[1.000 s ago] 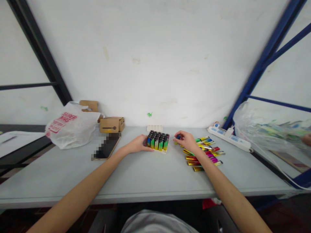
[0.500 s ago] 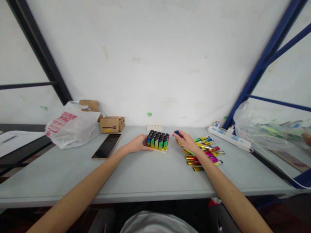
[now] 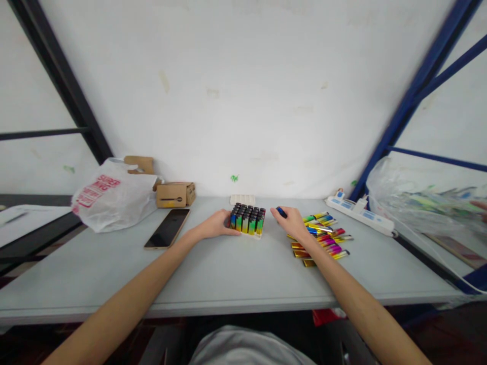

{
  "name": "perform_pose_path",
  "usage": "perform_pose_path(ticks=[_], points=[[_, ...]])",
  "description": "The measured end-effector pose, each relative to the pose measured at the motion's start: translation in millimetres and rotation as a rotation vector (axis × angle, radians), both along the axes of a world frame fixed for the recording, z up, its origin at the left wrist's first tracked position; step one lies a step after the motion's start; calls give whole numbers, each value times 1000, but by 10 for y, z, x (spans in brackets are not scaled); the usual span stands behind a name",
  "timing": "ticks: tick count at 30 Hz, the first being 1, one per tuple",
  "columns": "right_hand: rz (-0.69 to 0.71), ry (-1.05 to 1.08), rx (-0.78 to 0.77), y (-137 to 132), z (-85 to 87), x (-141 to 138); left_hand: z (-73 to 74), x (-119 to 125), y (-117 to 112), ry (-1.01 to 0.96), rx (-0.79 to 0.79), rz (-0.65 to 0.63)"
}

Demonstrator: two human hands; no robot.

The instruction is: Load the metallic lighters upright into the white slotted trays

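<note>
A small tray packed with several upright lighters with black tops stands at the middle of the grey table. My left hand rests against the tray's left side, fingers curled on it. My right hand hovers just right of the tray, fingers closed on a blue-tipped lighter. Behind and right of that hand lies a loose pile of colourful lighters.
A phone lies left of the tray, with a cardboard box and a white plastic bag behind it. An empty white tray sits by the wall. A power strip and a clear bag are at right.
My right hand lifted a lighter off the pile area and brought it slightly up and toward the tray. The left hand stayed on the tray.
</note>
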State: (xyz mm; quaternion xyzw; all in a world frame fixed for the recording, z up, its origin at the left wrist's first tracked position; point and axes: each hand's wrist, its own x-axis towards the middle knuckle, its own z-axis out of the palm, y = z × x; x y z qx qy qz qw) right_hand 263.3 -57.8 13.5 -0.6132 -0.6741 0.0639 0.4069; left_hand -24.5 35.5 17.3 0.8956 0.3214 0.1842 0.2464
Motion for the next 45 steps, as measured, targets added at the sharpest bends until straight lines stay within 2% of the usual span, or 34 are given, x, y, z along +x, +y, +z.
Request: perform_pose_path(ticks=[5, 11, 15, 18, 21, 26, 29, 32, 36, 40, 45], points=[[-9, -26, 29, 2, 6, -14, -2, -3, -8, 10, -6, 37], [-26, -108, 43, 1, -11, -32, 3, -5, -9, -3, -25, 1], [73, -173, 5, -22, -6, -56, -30, -9, 22, -31, -24, -26], [172, -213, -21, -46, 25, -75, -36, -7, 28, -24, 5, -4], [203, -232, -26, -65, 57, -88, -21, -2, 14, -9, 13, 23], [154, -206, -28, -82, 66, -112, -16, -2, 6, -19, -13, -15], [64, -164, -21, -80, 60, -119, -27, -5, 14, -15, -23, -4], [35, -105, -8, -82, 72, -107, -22, -6, 7, -9, -23, 10], [110, -85, 11, -116, 116, -93, 1, -12, -10, -13, 0, 23], [155, -139, 22, -152, 153, -109, 8, -21, -8, -36, -13, -31], [262, -165, -52, -160, 186, -93, -3, -16, 1, -39, -9, -32]])
